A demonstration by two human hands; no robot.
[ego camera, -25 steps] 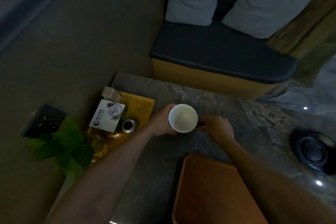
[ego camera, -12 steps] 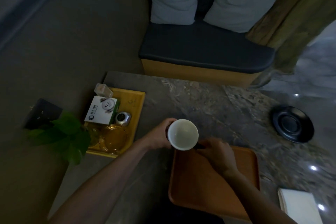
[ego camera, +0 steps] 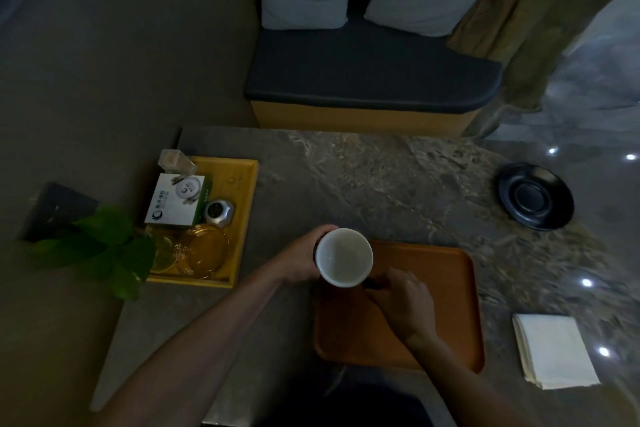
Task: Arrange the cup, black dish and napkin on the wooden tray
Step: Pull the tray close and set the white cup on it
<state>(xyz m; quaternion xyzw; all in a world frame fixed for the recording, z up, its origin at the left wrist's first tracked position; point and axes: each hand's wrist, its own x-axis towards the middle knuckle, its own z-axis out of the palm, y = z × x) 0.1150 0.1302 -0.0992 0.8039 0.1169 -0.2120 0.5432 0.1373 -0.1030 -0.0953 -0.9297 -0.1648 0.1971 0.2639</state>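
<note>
A cup (ego camera: 344, 256), white inside and dark outside, is held over the near-left corner of the orange wooden tray (ego camera: 443, 291). My left hand (ego camera: 304, 258) wraps its left side. My right hand (ego camera: 401, 298) pinches the dark handle at the cup's lower right. Whether the cup touches the tray I cannot tell. The black dish (ego camera: 535, 196) lies on the stone table at the far right, apart from the tray. A folded white napkin (ego camera: 554, 350) lies on the table to the right of the tray.
A yellow tray (ego camera: 247, 204) at the left holds a white box, a small metal jar, a clear container and glass dishes. A green plant (ego camera: 100, 246) leans at the table's left edge. A bench with two cushions (ego camera: 374, 80) stands beyond the table.
Both hands have brought the cup nearer, from the open table top to above the wooden tray's left corner. My view has tilted, so the black dish and the napkin now show.
</note>
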